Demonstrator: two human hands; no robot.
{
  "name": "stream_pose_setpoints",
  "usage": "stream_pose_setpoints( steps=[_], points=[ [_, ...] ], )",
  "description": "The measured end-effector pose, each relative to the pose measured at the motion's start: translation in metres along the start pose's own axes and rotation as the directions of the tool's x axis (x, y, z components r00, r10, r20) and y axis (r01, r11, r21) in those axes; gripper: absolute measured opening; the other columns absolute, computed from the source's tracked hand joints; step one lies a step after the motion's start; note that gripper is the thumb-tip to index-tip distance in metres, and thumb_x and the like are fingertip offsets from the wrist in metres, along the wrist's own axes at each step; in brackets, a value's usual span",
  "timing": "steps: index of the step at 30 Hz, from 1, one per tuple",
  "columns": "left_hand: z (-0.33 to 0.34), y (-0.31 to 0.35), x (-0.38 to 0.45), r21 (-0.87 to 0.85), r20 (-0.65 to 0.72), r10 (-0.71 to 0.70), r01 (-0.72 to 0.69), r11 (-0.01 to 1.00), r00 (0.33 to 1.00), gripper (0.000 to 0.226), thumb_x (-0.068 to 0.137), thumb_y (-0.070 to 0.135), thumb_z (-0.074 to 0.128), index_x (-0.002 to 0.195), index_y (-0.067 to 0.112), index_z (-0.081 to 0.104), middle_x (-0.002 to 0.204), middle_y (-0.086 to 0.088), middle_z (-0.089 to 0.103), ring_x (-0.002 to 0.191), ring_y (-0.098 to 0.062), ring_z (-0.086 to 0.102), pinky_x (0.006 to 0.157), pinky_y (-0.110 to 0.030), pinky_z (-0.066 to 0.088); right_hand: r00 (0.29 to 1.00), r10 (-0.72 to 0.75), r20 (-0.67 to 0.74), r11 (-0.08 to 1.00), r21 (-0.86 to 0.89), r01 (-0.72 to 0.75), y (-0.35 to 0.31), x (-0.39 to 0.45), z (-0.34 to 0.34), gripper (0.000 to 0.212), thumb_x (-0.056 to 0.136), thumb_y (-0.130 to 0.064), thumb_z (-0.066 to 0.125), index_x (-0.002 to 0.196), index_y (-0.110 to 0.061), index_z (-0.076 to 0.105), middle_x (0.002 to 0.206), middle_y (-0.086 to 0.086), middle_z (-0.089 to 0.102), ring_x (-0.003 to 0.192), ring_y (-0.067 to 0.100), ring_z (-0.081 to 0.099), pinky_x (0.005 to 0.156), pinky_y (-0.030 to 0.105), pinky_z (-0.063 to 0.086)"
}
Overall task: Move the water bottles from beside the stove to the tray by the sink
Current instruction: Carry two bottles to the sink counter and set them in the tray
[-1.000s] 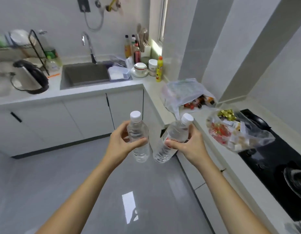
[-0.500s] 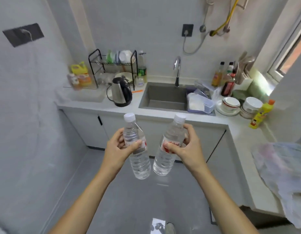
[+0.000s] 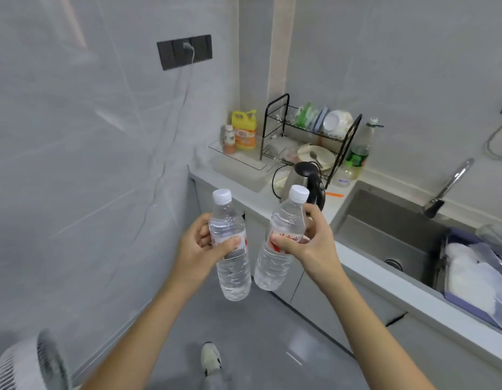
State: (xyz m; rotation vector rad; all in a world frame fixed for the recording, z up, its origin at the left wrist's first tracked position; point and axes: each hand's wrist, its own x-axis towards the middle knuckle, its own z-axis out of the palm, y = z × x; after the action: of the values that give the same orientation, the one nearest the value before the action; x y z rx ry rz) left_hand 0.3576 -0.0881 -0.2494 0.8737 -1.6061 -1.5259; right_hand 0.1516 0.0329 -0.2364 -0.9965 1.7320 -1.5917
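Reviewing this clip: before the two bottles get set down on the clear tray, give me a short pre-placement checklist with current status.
1. Left hand wraps left bottle firmly: ok.
2. Right hand wraps right bottle firmly: ok.
3. Both white caps on: ok.
4. Clear tray has bare space in front of the yellow jug: ok.
5. Kettle stands between the hands and the tray: not ok.
6. Tray surface dry: cannot tell.

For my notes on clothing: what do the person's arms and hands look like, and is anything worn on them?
Both arms are bare as far as the picture shows. No sleeves, gloves, watch or rings are visible on the left hand or the right hand. Nails look short and unpainted.
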Motion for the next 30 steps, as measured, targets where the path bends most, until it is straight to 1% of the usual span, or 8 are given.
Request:
stream_pose_setpoints(
  steps=[4,7,11,16,19,23,28,30],
  points=[
    [-0.028,-0.012,0.09,0.025,0.013,0.007,-0.008,1.0,1.0,0.047,0.083,0.007,0.088,0.123,0.015,0.066,0.112,-0.003,0.08,0.103,-0.016,0.077,0.084,-0.022,0.06,0.999,-0.039,0.0,0.996,-0.08,0.039,0.005,0.089,0.033,0.073,0.075,-0.015,0.094,0.134,-0.032,0.054,0.115,0.003,0.077,0.103,0.023,0.077,0.092,0.047,0.063],
    [-0.048,-0.009,0.155,0.038,0.017,0.013,-0.014,0.999,1.0,0.046,0.082,0.008,0.088,0.122,0.015,0.066,0.111,0.001,0.08,0.101,-0.011,0.077,0.081,-0.02,0.059,0.999,-0.045,0.003,0.994,-0.099,0.045,0.001,0.15,0.055,0.074,0.077,-0.014,0.093,0.135,-0.035,0.053,0.12,-0.001,0.076,0.108,0.02,0.076,0.098,0.051,0.061],
    [-0.064,-0.008,0.236,0.027,0.031,0.013,-0.014,1.0,0.999,0.041,0.083,0.005,0.086,0.118,0.014,0.066,0.107,0.001,0.08,0.099,-0.011,0.077,0.079,-0.02,0.058,0.999,-0.035,-0.033,0.997,-0.065,0.032,0.001,0.219,0.074,0.074,0.078,-0.009,0.092,0.138,-0.029,0.052,0.116,0.002,0.077,0.106,0.023,0.076,0.098,0.053,0.061],
    [-0.067,-0.018,0.325,0.032,0.026,0.017,-0.018,0.999,1.0,0.034,0.084,0.003,0.085,0.111,0.015,0.067,0.101,0.002,0.081,0.095,-0.011,0.077,0.079,-0.023,0.058,0.997,-0.01,-0.08,0.999,-0.037,0.007,0.012,0.295,0.08,0.076,0.078,-0.01,0.093,0.139,-0.032,0.053,0.115,0.004,0.078,0.102,0.024,0.077,0.088,0.042,0.063],
    [-0.062,-0.028,0.374,0.049,0.038,0.013,-0.015,0.999,0.999,0.039,0.079,0.02,0.09,0.111,0.017,0.068,0.104,-0.002,0.081,0.097,-0.017,0.077,0.083,-0.03,0.06,0.995,-0.006,-0.104,0.999,-0.053,0.001,0.025,0.34,0.08,0.079,0.071,-0.025,0.095,0.138,-0.033,0.053,0.117,0.007,0.076,0.107,0.031,0.075,0.093,0.056,0.062],
    [-0.048,-0.035,0.44,0.123,0.065,-0.009,0.001,0.992,0.998,0.048,0.07,0.041,0.09,0.109,0.026,0.067,0.106,0.0,0.08,0.1,-0.02,0.077,0.085,-0.038,0.06,0.995,-0.004,-0.099,0.999,-0.05,-0.001,0.043,0.406,0.075,0.073,0.077,-0.013,0.093,0.137,-0.031,0.055,0.117,0.005,0.076,0.109,0.027,0.074,0.095,0.059,0.06],
    [-0.029,-0.039,0.533,0.224,0.095,-0.045,0.023,0.974,0.994,0.045,0.078,0.022,0.094,0.111,0.023,0.064,0.102,0.001,0.08,0.093,-0.015,0.076,0.076,-0.028,0.056,0.995,0.022,-0.094,0.996,-0.083,-0.03,0.063,0.501,0.067,0.069,0.074,-0.023,0.094,0.131,-0.037,0.057,0.113,0.001,0.076,0.105,0.029,0.074,0.089,0.061,0.061],
    [-0.021,-0.043,0.567,0.26,0.092,-0.043,0.018,0.965,0.995,0.049,0.074,0.026,0.095,0.111,0.023,0.063,0.101,0.003,0.08,0.093,-0.014,0.076,0.076,-0.03,0.059,0.997,0.024,-0.08,0.992,-0.12,-0.034,0.067,0.535,0.062,0.064,0.076,-0.021,0.093,0.126,-0.039,0.057,0.109,-0.002,0.077,0.099,0.026,0.076,0.085,0.06,0.062]
  ],
)
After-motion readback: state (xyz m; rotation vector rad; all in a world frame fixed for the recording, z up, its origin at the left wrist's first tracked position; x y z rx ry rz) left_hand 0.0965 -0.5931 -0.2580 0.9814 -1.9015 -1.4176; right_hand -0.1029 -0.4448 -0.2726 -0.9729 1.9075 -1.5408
